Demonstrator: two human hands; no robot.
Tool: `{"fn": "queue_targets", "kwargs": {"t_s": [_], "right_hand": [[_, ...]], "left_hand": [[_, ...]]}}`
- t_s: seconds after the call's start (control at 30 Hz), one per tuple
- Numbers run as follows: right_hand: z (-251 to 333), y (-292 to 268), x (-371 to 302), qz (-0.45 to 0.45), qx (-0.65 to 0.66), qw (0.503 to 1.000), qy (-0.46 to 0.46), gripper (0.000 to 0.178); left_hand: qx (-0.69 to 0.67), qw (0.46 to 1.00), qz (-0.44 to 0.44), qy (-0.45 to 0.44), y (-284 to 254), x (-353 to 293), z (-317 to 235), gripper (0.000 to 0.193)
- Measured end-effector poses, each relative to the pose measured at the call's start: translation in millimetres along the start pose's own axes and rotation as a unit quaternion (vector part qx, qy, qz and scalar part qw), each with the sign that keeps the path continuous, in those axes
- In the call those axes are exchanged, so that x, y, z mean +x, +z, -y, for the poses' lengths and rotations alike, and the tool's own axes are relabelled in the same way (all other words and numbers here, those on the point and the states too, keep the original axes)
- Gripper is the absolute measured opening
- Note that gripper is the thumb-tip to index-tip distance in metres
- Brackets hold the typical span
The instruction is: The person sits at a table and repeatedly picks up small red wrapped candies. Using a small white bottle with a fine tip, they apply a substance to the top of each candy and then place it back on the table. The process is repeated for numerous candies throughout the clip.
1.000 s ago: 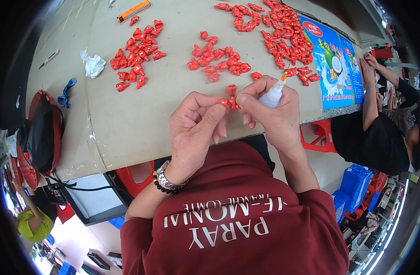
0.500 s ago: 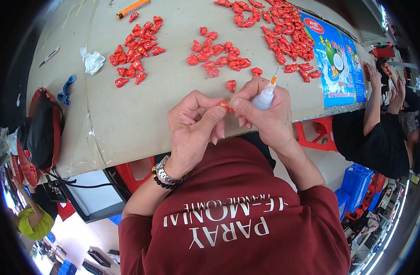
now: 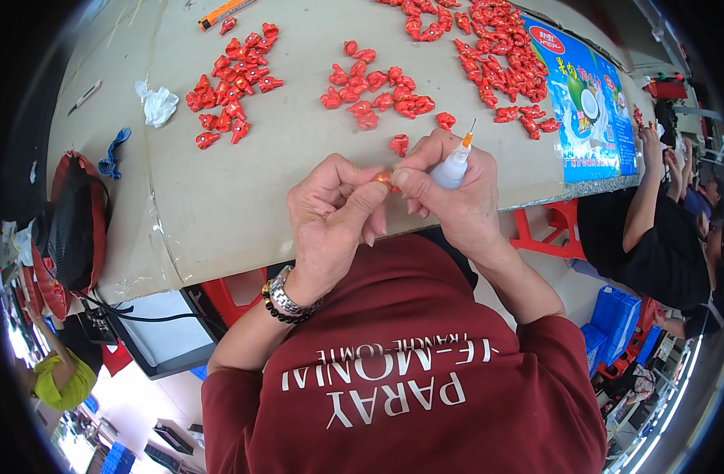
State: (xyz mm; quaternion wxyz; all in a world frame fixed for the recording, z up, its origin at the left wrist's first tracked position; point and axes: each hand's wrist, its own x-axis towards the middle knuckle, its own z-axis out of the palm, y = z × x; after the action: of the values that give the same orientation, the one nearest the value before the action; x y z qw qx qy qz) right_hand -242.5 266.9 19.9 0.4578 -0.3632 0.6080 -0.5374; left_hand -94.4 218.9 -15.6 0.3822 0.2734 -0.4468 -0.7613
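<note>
Between the fingertips of both hands is a small red plastic piece (image 3: pixel 385 178), mostly covered by the fingers. My left hand (image 3: pixel 334 207) pinches it from the left with thumb and forefinger. On its other side, my right hand (image 3: pixel 449 186) grips it with thumb and forefinger and also keeps a white squeeze bottle (image 3: pixel 450 169) in its palm. The bottle's orange tip with a thin needle points up and away from me. Just beyond my fingers lies a single red piece (image 3: pixel 399 144), with a loose cluster of similar red pieces (image 3: pixel 378 83) farther off.
More red pieces form a group (image 3: pixel 236 75) at left and a large pile (image 3: pixel 500 55) at far right, beside a blue printed sheet (image 3: pixel 587 110). Crumpled tissue (image 3: pixel 157 104), an orange box (image 3: pixel 224 13) and a pen (image 3: pixel 86 95) lie on the table. A co-worker (image 3: pixel 638 229) sits at right.
Both hands keep nearly the same pose around the small red piece. The view has shifted slightly. At right, the co-worker's arms have moved a little.
</note>
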Motion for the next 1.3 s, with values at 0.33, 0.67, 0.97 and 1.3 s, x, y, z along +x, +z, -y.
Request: {"fn": "queue_targets", "kwargs": {"t_s": [0.33,0.67,0.97,1.3], "right_hand": [[0,-2,3,0.0,-0.011,1.0,-0.011,0.009],[7,-4,2,0.003,0.073,0.997,0.015,0.018],[-3,-2,-2,-0.025,-0.015,0.991,-0.132,0.019],[-3,-6,-3,-0.032,-0.104,0.978,-0.177,0.019]], "left_hand": [[-0.001,1.0,0.004,0.001,0,2,-1,0.004],[0.134,0.981,-0.06,0.129,8,6,-7,0.013],[0.06,0.995,-0.012,0.079,8,2,-8,0.022],[0.067,0.997,0.024,0.032,3,4,-13,0.017]]}}
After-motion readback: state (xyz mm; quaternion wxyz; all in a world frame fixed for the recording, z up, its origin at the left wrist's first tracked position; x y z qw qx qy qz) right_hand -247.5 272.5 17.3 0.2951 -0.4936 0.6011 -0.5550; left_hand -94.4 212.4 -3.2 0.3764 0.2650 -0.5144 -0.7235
